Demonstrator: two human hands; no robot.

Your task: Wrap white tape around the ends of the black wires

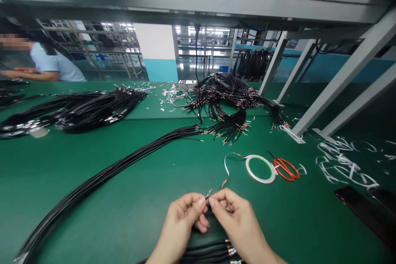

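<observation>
My left hand (185, 222) and my right hand (233, 218) meet at the bottom centre, their fingertips pinching the end of a thin black wire (208, 198) with a small metal terminal sticking up. A narrow strip of tape (227, 169) runs from a pale tape roll (260, 169) down toward my right fingers; its end is hard to make out. A long bundle of black wires (108, 173) sweeps past my left hand. Several more black wires with metal ends (210, 251) lie just below my hands.
Orange-handled scissors (286, 169) lie next to the tape roll on the green bench mat (139, 222). Large black wire bundles (222, 99) and white scraps (343, 165) lie beyond. A dark phone (365, 210) sits at the right. Grey shelf legs (349, 78) stand at the back right, and a person in a pale blue shirt (52, 62) sits far left.
</observation>
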